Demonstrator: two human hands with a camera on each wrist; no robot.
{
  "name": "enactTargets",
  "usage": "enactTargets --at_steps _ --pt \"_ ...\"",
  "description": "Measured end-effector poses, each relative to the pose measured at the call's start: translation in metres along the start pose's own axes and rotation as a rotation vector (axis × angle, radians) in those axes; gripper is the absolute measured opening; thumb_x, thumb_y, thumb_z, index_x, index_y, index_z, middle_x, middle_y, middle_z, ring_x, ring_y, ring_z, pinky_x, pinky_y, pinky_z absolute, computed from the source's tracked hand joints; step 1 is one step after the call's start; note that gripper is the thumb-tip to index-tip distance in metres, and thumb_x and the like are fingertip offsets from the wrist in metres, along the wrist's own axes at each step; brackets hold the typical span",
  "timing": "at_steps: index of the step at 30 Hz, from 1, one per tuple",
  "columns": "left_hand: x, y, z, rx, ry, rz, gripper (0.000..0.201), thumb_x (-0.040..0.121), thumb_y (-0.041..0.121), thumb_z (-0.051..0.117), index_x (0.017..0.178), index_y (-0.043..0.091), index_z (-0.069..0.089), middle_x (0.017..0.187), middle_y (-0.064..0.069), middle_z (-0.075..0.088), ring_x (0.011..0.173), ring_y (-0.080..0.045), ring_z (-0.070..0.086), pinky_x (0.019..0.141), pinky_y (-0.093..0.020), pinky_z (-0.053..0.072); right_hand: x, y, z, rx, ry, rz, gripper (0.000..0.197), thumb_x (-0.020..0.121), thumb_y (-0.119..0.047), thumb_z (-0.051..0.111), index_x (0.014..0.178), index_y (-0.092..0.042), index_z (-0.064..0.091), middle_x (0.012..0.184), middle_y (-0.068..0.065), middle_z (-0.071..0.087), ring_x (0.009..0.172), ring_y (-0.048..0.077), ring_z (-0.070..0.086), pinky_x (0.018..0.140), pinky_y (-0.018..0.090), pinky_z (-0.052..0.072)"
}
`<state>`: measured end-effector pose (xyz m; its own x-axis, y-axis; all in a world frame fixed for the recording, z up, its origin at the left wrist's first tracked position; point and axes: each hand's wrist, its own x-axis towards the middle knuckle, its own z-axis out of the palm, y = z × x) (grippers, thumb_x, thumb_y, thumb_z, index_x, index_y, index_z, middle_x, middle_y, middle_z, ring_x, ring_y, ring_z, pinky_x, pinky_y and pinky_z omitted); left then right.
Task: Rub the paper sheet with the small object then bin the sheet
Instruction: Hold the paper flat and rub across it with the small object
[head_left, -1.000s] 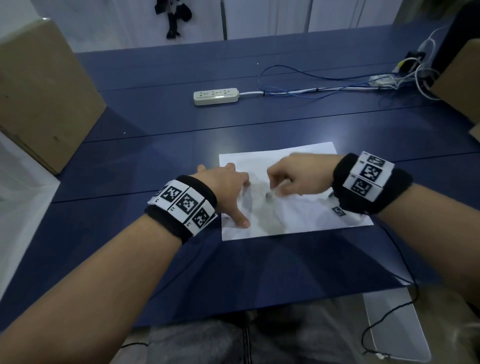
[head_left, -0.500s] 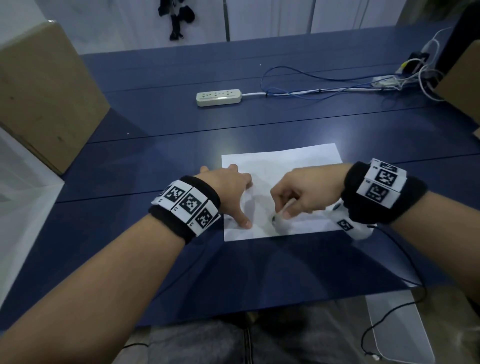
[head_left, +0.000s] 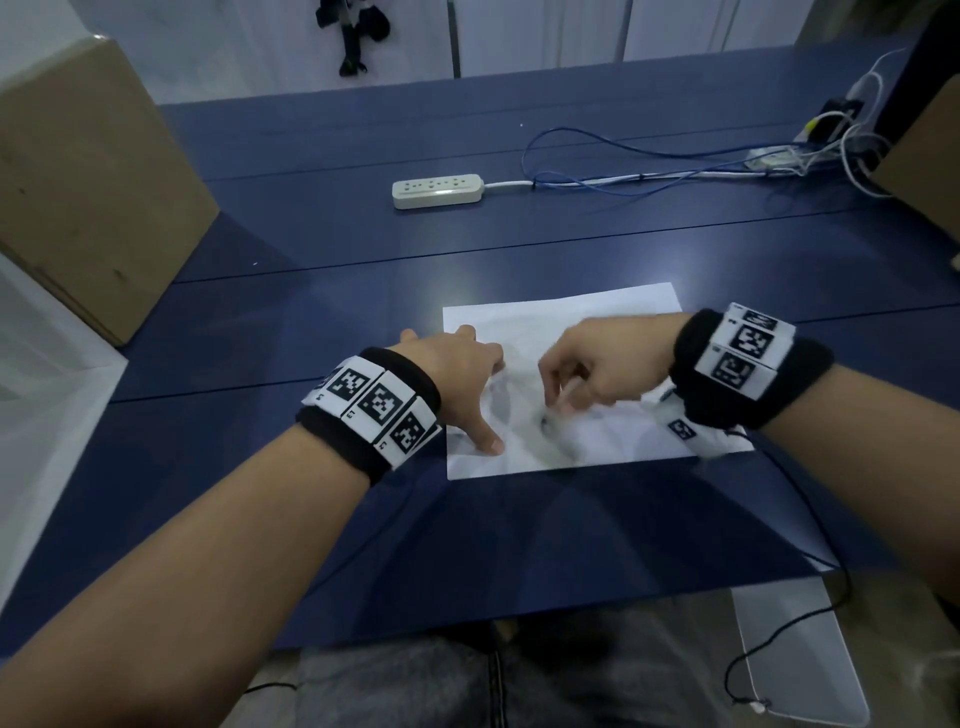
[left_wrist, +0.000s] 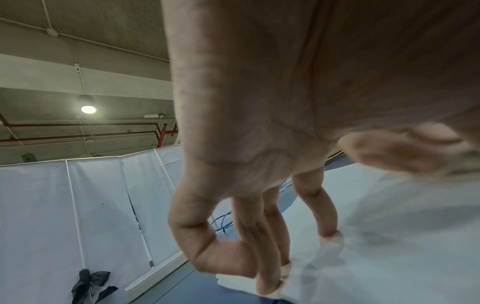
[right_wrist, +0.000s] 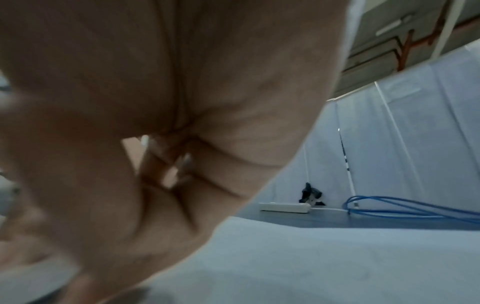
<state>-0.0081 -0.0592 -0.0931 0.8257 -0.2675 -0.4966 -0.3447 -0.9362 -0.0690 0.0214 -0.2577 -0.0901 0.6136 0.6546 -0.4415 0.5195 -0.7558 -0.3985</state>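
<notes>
A white paper sheet (head_left: 597, 317) lies flat on the blue table (head_left: 519, 519) in front of me. My left hand (head_left: 467, 384) presses on its left part, with straight fingertips (left_wrist: 330, 236) and the thumb touching the sheet (left_wrist: 389, 246). My right hand (head_left: 571, 395) hovers low over the middle of the sheet, its fingers curled and pinching a small pale object (head_left: 558, 410) whose dark tip touches the paper. The object is blurred. In the right wrist view the curled right hand (right_wrist: 130, 144) fills the left side above the paper (right_wrist: 311, 267).
A white power strip (head_left: 437, 190) and blue cables (head_left: 623, 176) lie farther back on the table. A cardboard box (head_left: 88, 182) stands at the left and another (head_left: 930, 156) at the far right. A white container (head_left: 41, 415) sits beside the table's left edge.
My right hand with the small object has slid across the middle of the sheet, toward me and then a little left. The left hand has stayed pressed on the paper.
</notes>
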Motion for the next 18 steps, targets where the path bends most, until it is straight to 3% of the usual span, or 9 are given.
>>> enactTargets --at_steps 2,4,6,8,10,13,15,17,18 --pt "0.0 0.001 -0.001 -0.001 -0.007 -0.003 0.099 0.057 0.073 0.076 0.139 0.031 0.04 0.125 0.002 0.043 0.11 -0.023 0.053 0.088 -0.046 0.03 0.008 0.007 -0.009 -0.016 0.191 0.082 0.017 0.088 -0.035 0.069 0.092 -0.019 0.066 0.069 0.002 0.068 0.052 0.015 0.062 0.051 0.035 0.055" --pt "0.0 0.001 -0.001 -0.003 -0.014 -0.005 0.1 0.058 0.073 0.076 0.14 0.031 0.039 0.126 0.002 0.042 0.111 -0.023 0.053 0.09 -0.046 0.031 0.01 0.013 -0.012 -0.04 0.28 0.101 0.023 0.087 -0.042 0.068 0.089 -0.02 0.064 0.07 -0.001 0.068 0.06 0.019 0.065 0.057 0.035 0.055" --pt "0.0 0.001 -0.001 -0.004 -0.009 -0.001 0.099 0.057 0.073 0.077 0.139 0.031 0.039 0.126 0.002 0.042 0.109 -0.022 0.053 0.086 -0.045 0.029 0.004 0.011 -0.006 -0.043 0.18 0.03 0.014 0.088 -0.036 0.068 0.09 -0.023 0.065 0.075 -0.003 0.07 0.059 0.013 0.063 0.063 0.033 0.052" --pt "0.0 0.0 0.0 -0.003 -0.005 0.002 0.099 0.057 0.073 0.077 0.139 0.03 0.04 0.126 0.002 0.043 0.107 -0.023 0.053 0.083 -0.044 0.028 -0.003 0.003 0.004 0.013 -0.032 -0.022 0.005 0.089 -0.029 0.069 0.089 -0.025 0.066 0.079 -0.001 0.07 0.054 0.011 0.058 0.06 0.034 0.052" --pt "0.0 0.0 0.0 -0.002 -0.009 0.003 0.099 0.057 0.073 0.077 0.139 0.03 0.04 0.126 0.002 0.043 0.108 -0.023 0.053 0.085 -0.045 0.029 -0.006 -0.002 0.007 0.027 -0.119 -0.037 0.005 0.088 -0.028 0.07 0.087 -0.026 0.066 0.078 0.001 0.07 0.052 0.01 0.055 0.057 0.033 0.052" --pt "0.0 0.0 -0.001 -0.008 -0.008 0.002 0.099 0.058 0.072 0.077 0.14 0.031 0.039 0.127 0.002 0.042 0.111 -0.023 0.052 0.084 -0.044 0.029 0.005 0.003 -0.004 -0.056 0.106 0.04 0.009 0.089 -0.033 0.068 0.087 -0.025 0.064 0.066 -0.007 0.063 0.058 0.01 0.058 0.061 0.039 0.056" --pt "0.0 0.0 0.0 -0.01 -0.012 -0.002 0.099 0.058 0.073 0.076 0.14 0.031 0.038 0.127 0.002 0.042 0.112 -0.023 0.053 0.085 -0.044 0.03 0.009 0.01 -0.013 -0.136 0.272 0.105 0.017 0.09 -0.038 0.067 0.084 -0.025 0.058 0.07 -0.012 0.055 0.075 0.015 0.056 0.066 0.033 0.045" --pt "0.0 0.001 0.001 -0.003 -0.012 -0.004 0.1 0.057 0.073 0.077 0.139 0.031 0.039 0.127 0.002 0.042 0.111 -0.024 0.053 0.086 -0.045 0.03 0.007 0.013 -0.012 -0.138 0.291 0.088 0.017 0.091 -0.038 0.066 0.082 -0.027 0.056 0.076 -0.01 0.058 0.079 0.017 0.056 0.067 0.03 0.04" --pt "0.0 0.0 0.0 -0.002 -0.01 -0.003 0.099 0.057 0.073 0.077 0.139 0.031 0.039 0.126 0.001 0.042 0.11 -0.024 0.053 0.086 -0.045 0.03 0.003 0.012 -0.009 -0.1 0.222 0.058 0.014 0.09 -0.034 0.066 0.083 -0.026 0.058 0.078 -0.007 0.063 0.074 0.015 0.059 0.065 0.03 0.044"
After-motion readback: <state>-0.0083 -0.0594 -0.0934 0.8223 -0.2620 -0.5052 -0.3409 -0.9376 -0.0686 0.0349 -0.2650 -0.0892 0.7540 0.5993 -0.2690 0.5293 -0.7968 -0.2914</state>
